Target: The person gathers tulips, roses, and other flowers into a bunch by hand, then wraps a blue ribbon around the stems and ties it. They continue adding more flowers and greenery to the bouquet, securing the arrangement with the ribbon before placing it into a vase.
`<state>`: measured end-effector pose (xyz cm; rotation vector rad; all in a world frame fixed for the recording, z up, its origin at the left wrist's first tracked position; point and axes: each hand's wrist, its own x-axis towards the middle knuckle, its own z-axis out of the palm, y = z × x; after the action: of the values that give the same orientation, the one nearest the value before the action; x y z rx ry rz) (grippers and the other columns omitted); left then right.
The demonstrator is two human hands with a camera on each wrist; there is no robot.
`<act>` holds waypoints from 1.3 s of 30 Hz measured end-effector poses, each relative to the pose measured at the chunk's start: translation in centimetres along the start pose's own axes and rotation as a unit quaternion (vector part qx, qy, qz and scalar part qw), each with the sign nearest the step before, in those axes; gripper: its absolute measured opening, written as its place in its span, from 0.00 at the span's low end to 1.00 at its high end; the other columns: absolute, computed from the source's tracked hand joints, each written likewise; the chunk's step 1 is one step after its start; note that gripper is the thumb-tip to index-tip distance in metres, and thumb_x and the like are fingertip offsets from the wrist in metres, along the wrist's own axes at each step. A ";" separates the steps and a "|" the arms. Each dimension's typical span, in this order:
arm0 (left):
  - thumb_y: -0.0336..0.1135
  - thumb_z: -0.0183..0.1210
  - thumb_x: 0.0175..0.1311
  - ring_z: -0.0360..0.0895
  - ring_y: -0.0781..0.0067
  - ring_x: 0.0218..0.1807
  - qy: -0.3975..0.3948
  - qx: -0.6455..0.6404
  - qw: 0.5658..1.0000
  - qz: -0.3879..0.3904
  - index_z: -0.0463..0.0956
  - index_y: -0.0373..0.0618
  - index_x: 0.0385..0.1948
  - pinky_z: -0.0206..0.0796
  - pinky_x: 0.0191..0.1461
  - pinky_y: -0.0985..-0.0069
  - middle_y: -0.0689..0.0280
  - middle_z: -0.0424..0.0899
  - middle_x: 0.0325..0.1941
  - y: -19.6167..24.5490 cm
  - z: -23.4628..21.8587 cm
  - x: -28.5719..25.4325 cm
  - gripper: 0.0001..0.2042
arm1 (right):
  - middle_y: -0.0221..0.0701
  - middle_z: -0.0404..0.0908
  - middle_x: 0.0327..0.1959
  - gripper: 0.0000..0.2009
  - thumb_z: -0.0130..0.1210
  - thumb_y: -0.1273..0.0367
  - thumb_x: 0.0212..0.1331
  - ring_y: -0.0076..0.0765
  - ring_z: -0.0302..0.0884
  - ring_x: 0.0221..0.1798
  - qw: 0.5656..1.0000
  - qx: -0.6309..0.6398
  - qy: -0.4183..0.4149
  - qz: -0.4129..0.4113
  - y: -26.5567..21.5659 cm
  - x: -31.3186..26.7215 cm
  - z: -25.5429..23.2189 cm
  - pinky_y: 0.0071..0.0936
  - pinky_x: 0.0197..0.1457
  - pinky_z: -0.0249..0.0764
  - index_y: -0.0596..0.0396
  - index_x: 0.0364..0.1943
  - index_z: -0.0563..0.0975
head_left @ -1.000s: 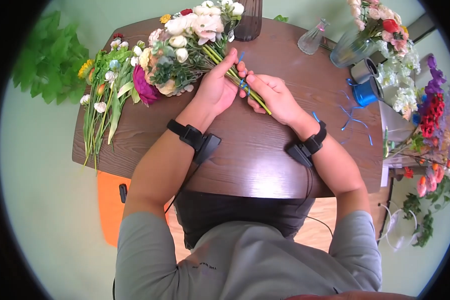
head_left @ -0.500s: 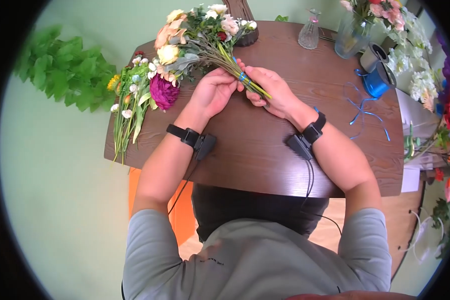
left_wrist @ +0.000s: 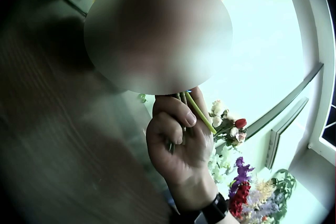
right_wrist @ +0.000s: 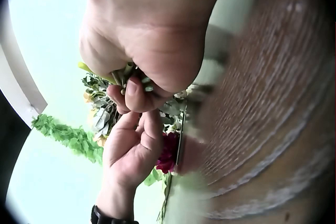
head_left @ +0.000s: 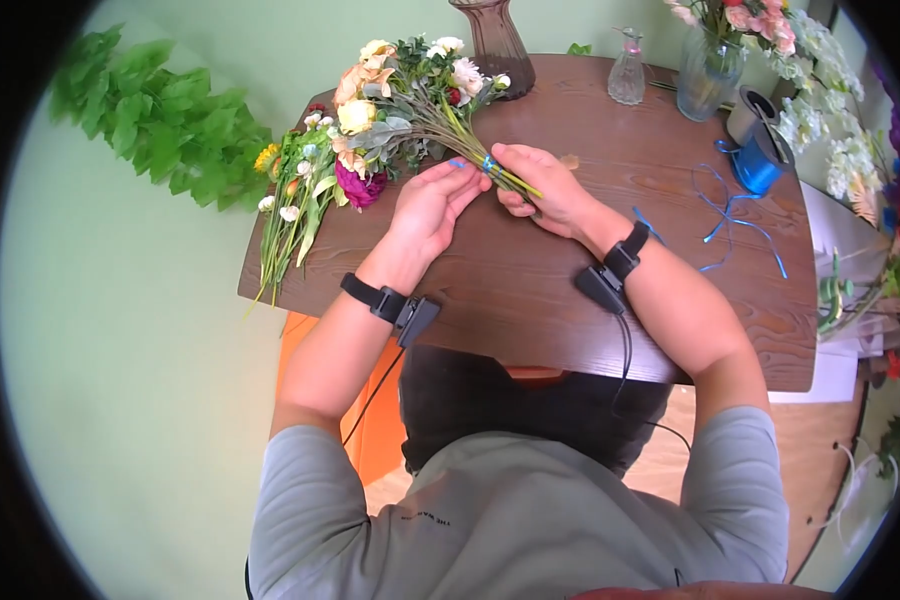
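A mixed bouquet (head_left: 415, 115) of cream, peach and white flowers with grey-green leaves slants across the table, its heads toward the back left. Blue ribbon (head_left: 489, 166) circles its gathered stems. My right hand (head_left: 552, 192) grips the stems just below this tie, thumb on top; in the left wrist view the curled fingers (left_wrist: 167, 127) of that hand wrap them. On the other side, my left hand (head_left: 432, 203) pinches a tail of the ribbon close to the binding, fingertips near the stems. The right wrist view shows cut stem ends (right_wrist: 126, 73) poking out of the right fist.
Loose flowers (head_left: 295, 205) lie at the table's left, beside a purple bloom (head_left: 358, 185). A tinted vase (head_left: 500, 50), a small glass vase (head_left: 626, 75) and a flower-filled vase (head_left: 708, 85) stand behind. Right of the hands are a blue ribbon spool (head_left: 757, 168) and loose ribbon (head_left: 727, 225).
The bouquet has turned in the hands, so peach and yellow flowers now face up. My left hand has drawn slightly down from the stems. The head view has shifted.
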<state>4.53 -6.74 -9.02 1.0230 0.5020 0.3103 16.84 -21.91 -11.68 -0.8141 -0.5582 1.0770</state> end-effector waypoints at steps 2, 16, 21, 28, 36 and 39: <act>0.24 0.59 0.74 0.86 0.63 0.50 0.006 0.050 0.998 0.027 0.77 0.29 0.54 0.80 0.62 0.69 0.53 0.86 0.51 0.2 0.0 -1.1 0.11 | 0.29 0.81 0.37 0.14 0.50 0.58 0.80 0.15 0.67 0.25 1.000 0.001 -0.008 0.005 -0.1 -0.1 0.2 0.15 0.21 0.56 0.53 0.44 0.76; 0.21 0.64 0.63 0.85 0.52 0.52 -0.032 0.655 0.497 0.568 0.81 0.40 0.38 0.73 0.65 0.60 0.58 0.85 0.39 1.9 -0.2 -3.9 0.05 | 0.31 0.84 0.39 0.14 0.50 0.58 0.80 0.17 0.69 0.26 0.998 -0.025 -0.043 0.045 0.2 -0.4 0.4 0.15 0.22 0.61 0.55 0.47 0.77; 0.17 0.60 0.63 0.84 0.49 0.57 -0.130 0.624 0.550 0.540 0.75 0.39 0.37 0.69 0.72 0.49 0.53 0.84 0.41 1.9 -1.4 -2.3 0.06 | 0.32 0.84 0.39 0.15 0.49 0.58 0.80 0.19 0.72 0.27 0.997 -0.041 -0.047 0.056 0.3 -0.4 0.3 0.17 0.22 0.64 0.56 0.47 0.78; 0.14 0.54 0.63 0.83 0.43 0.52 -0.152 0.618 0.609 0.473 0.67 0.38 0.35 0.73 0.70 0.53 0.50 0.82 0.40 1.8 -2.3 -2.4 0.08 | 0.31 0.84 0.39 0.16 0.50 0.58 0.80 0.24 0.82 0.37 0.997 -0.063 -0.001 0.048 0.4 0.3 -0.6 0.25 0.38 0.81 0.58 0.47 0.79; 0.13 0.53 0.59 0.81 0.41 0.47 -0.160 0.621 0.631 0.437 0.65 0.38 0.32 0.74 0.67 0.55 0.50 0.81 0.38 1.1 -3.2 -2.5 0.09 | 0.27 0.83 0.39 0.15 0.51 0.57 0.80 0.23 0.80 0.44 0.998 -0.068 0.002 -0.010 0.8 0.9 -0.8 0.23 0.53 0.79 0.55 0.43 0.81; 0.12 0.53 0.57 0.81 0.42 0.47 -0.167 0.635 0.637 0.403 0.65 0.38 0.32 0.75 0.66 0.56 0.51 0.81 0.38 1.4 -3.3 -2.4 0.10 | 0.25 0.80 0.35 0.16 0.50 0.56 0.80 0.21 0.78 0.40 0.995 -0.100 -0.011 -0.022 0.5 0.6 -0.3 0.21 0.49 0.77 0.53 0.39 0.79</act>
<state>0.67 -4.78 -8.58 2.6640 -0.2485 0.5503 17.00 -21.31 -12.27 -0.9609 -0.7071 1.0017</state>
